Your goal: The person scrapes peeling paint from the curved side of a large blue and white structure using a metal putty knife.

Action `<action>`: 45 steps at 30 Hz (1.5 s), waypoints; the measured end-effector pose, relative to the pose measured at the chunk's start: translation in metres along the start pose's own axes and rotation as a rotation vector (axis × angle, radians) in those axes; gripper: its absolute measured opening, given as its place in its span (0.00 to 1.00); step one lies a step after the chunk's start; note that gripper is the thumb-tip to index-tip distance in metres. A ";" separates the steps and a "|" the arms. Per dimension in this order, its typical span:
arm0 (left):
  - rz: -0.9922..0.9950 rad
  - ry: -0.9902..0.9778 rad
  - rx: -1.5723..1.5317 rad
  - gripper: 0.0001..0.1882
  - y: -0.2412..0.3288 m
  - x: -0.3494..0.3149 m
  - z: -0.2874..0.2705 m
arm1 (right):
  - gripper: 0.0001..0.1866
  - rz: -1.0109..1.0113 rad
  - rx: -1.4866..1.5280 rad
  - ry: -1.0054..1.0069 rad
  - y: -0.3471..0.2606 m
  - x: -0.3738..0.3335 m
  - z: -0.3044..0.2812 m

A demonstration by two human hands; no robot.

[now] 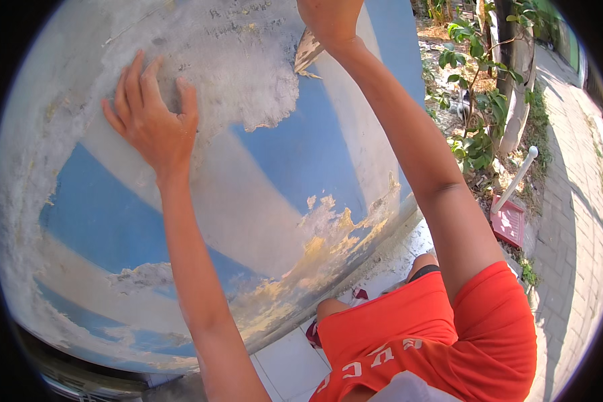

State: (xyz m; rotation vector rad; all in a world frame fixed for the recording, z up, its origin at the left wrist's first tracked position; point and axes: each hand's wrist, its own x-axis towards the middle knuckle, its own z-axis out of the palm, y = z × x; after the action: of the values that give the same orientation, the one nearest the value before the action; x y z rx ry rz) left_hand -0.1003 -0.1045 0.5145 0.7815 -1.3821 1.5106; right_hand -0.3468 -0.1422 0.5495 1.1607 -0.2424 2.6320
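Left hand is splayed on the blue-and-white striped wall, upper left of frame: fingers spread, gripping nothing, probably there for balance. Right hand, top center, looks closed around a blotchy flat scraper, though the frame edge cuts off the fingers so I can't see the full grip. Blade's angled down by the bare grey patch's ragged paint edge, I'd guess to get under it.

Partly sunlit paved path
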 end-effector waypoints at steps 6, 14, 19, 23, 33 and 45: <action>-0.014 -0.007 0.000 0.17 0.003 -0.003 0.002 | 0.12 -0.081 0.002 0.021 0.009 0.000 -0.002; 0.001 -0.005 0.013 0.18 -0.003 0.001 0.001 | 0.10 0.004 -0.026 -0.043 -0.005 -0.008 0.006; -0.013 -0.007 0.010 0.18 0.002 0.000 0.003 | 0.10 0.072 -0.020 0.008 -0.003 -0.009 0.001; -0.005 -0.009 -0.001 0.17 -0.003 0.002 0.000 | 0.09 -0.038 -0.014 -0.080 -0.009 -0.018 0.000; 0.012 0.030 0.017 0.17 -0.005 0.005 0.002 | 0.09 -0.079 0.059 -0.028 -0.016 -0.009 0.006; -0.007 -0.005 -0.004 0.17 -0.002 0.002 -0.001 | 0.09 -0.050 0.034 -0.059 -0.007 -0.010 0.003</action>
State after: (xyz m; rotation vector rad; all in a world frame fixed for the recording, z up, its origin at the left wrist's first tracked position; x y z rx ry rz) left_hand -0.0992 -0.1032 0.5175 0.7875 -1.3845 1.5014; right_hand -0.3369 -0.1380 0.5444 1.2407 -0.1778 2.5704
